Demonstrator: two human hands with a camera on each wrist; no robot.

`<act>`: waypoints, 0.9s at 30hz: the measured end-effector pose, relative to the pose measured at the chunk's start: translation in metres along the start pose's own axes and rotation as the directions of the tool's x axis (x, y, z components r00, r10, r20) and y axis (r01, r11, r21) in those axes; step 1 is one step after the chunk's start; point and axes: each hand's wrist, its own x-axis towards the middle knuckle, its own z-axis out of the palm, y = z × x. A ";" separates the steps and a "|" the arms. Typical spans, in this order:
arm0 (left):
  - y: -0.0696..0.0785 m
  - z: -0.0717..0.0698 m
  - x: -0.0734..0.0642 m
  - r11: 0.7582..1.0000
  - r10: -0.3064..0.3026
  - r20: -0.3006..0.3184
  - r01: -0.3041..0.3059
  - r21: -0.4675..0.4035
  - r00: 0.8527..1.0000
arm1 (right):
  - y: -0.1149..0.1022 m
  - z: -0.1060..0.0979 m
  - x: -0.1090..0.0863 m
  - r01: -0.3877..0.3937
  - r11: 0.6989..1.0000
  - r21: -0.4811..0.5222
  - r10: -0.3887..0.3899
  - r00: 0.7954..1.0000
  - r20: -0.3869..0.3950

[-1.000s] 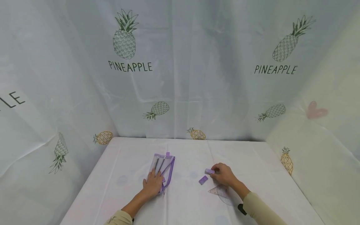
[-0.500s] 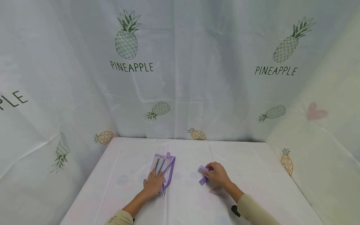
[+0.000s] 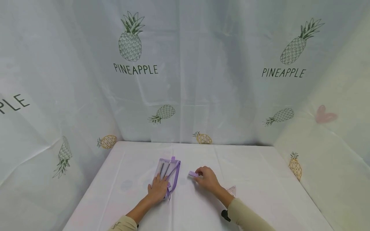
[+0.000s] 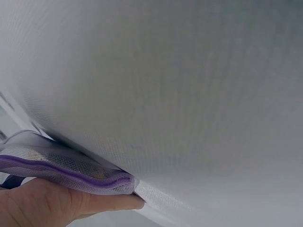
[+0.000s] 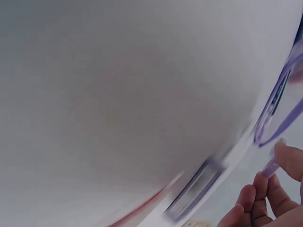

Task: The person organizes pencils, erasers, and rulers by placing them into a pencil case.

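Purple block: a small lilac piece (image 3: 193, 174), perhaps an eraser, at ten o'clock from the right hand (image 3: 206, 179); the pouch lies near it at nine o'clock, with a gap between. Whether it clears the table (image 3: 138, 162) cannot be told.
Right hand: thumb and fingertips pinch the block at one end, the far end jutting free toward the pouch.
Left hand: spread flat (image 3: 157, 190), fingers straight and pointing to twelve, resting on the pouch and gripping nothing.
Mesh pouch: purple-edged (image 3: 177, 175), lying flat, slim pens (image 3: 166, 170) inside, seen just past the fingers toward one o'clock.
Triangle ruler: clear (image 3: 232, 190), at four o'clock from the right hand, partly behind the forearm.
Second block: purple-edged and blurred in the right wrist view (image 5: 195, 190); not visible from the head.
Pinch advice: a light end hold seems best, since it leaves the leading end free; squeezing harder could twist so small a piece.
Steadying advice: broad, gentle palm pressure should stop the mesh sliding without bunching it.
Forearm advice: a slightly raised right wrist would probably avoid dragging the ruler.
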 end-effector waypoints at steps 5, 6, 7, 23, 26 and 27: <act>0.001 0.001 0.000 1.000 -0.012 -0.006 0.012 0.000 1.000 | -0.015 0.019 0.006 0.049 0.999 -0.023 -0.048 0.998 0.028; 0.001 0.001 0.001 1.000 -0.015 -0.004 0.015 0.002 1.000 | -0.018 0.022 0.007 0.054 0.998 -0.028 -0.053 0.998 0.032; 0.001 0.001 0.001 1.000 -0.016 -0.002 0.016 0.002 1.000 | -0.021 0.025 0.008 0.057 0.998 -0.032 -0.056 0.998 0.035; 0.001 -0.002 0.002 0.999 -0.011 -0.007 0.011 0.052 1.000 | -0.053 0.053 0.024 0.107 0.993 -0.054 -0.101 0.990 0.100; 0.001 -0.003 0.001 0.999 -0.001 -0.001 0.001 0.047 1.000 | -0.055 0.059 0.025 0.095 0.994 -0.048 -0.088 0.988 0.125; 0.001 -0.003 0.001 0.999 -0.001 0.003 0.001 0.044 1.000 | -0.055 0.060 0.026 0.092 0.995 -0.048 -0.085 0.988 0.130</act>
